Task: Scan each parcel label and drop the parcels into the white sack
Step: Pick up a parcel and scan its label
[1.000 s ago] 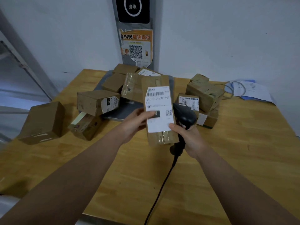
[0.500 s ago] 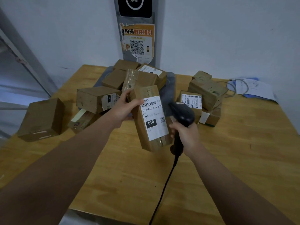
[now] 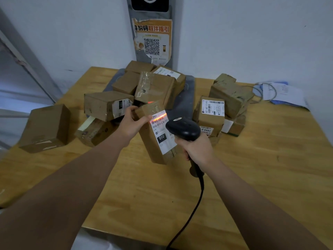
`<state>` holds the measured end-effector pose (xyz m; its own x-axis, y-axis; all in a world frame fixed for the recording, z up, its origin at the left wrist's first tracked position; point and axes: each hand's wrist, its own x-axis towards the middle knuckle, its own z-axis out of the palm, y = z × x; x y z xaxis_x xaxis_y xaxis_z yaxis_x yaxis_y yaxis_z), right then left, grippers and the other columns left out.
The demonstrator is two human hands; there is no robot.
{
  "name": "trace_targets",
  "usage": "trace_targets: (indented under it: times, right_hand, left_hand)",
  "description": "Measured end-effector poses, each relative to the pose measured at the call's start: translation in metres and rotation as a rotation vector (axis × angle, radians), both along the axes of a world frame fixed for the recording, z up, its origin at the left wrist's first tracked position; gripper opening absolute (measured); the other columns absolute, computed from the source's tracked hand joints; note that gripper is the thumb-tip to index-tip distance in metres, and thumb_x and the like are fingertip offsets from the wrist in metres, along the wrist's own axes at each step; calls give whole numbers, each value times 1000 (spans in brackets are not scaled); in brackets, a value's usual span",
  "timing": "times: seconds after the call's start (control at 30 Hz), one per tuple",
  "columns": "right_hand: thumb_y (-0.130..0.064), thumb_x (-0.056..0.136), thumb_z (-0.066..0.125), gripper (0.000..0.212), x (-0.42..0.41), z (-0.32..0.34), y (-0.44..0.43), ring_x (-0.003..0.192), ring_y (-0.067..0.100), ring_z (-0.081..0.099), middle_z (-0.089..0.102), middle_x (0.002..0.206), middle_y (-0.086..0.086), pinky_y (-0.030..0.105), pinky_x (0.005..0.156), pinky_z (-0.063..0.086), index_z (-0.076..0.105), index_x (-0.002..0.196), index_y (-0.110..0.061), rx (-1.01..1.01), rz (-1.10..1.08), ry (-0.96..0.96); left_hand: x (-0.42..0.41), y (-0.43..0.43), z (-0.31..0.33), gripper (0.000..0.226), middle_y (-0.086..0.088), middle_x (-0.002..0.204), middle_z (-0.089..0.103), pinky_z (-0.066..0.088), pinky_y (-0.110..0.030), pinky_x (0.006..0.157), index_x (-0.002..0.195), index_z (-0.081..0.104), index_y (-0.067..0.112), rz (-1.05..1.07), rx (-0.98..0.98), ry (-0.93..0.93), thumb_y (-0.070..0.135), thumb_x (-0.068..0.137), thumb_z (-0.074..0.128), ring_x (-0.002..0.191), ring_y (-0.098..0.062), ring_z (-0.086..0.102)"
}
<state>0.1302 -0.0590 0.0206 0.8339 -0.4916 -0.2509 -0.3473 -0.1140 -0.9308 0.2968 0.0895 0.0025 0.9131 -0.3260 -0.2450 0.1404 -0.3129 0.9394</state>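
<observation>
Over the near part of the light wooden counter [image 3: 153, 199], the right grip [image 3: 196, 150] is curled tight round the handle of a black corded barcode scanner [image 3: 182, 129]. Just beside it, the left grip [image 3: 130, 122] clasps the top of a long, tilted brown cardboard parcel [image 3: 150, 145], whose white label [image 3: 163, 130] is crossed by a red scan line. Behind them, more brown cardboard boxes [image 3: 155, 87] lie heaped near the wall.

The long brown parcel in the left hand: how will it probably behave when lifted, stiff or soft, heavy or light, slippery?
Likely stiff: the parcel has straight cardboard edges. Probably light for its size, since the left hand alone holds it by its top end. The glossy tape near the top may feel slightly slippery.
</observation>
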Motion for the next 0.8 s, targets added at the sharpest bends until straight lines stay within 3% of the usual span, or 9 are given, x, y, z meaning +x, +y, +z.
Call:
trace_targets:
  times: [0.17, 0.43, 0.67, 0.8]
  right_hand:
    - [-13, 81, 70, 15, -2, -2, 1, 35, 4, 48, 54, 48, -1, 15, 40, 43, 59, 72, -9, -63, 5, 59]
    - [-8, 78, 67, 17, -8, 4, -2, 38, 12, 48, 52, 45, 1, 24, 46, 44, 57, 64, -9, 72, 3, 81]
    - [-6, 78, 68, 22, -13, 6, -5, 39, 16, 46, 50, 47, 4, 27, 46, 42, 56, 60, -9, 127, -13, 68]
    - [-7, 80, 67, 21, -15, 5, -6, 40, 14, 46, 50, 48, 4, 27, 47, 42, 56, 62, -10, 126, 1, 70]
  left_hand:
    - [-3, 0, 0, 71, 4, 118, 44, 44, -44, 104, 138, 31, 29, 17, 22, -20, 33, 82, 74, 117, -22, 48]
    - [-6, -4, -1, 76, 3, 125, 42, 43, -42, 105, 141, 30, 27, 59, 46, -49, 33, 81, 76, 120, -21, 46]
    - [-11, -6, -1, 76, -3, 136, 43, 40, -32, 94, 143, 28, 26, 77, 55, -74, 32, 83, 74, 113, -16, 42]
    - [-13, -6, -2, 76, -1, 131, 43, 40, -32, 94, 143, 28, 26, 87, 51, -80, 31, 83, 73, 114, -16, 43]
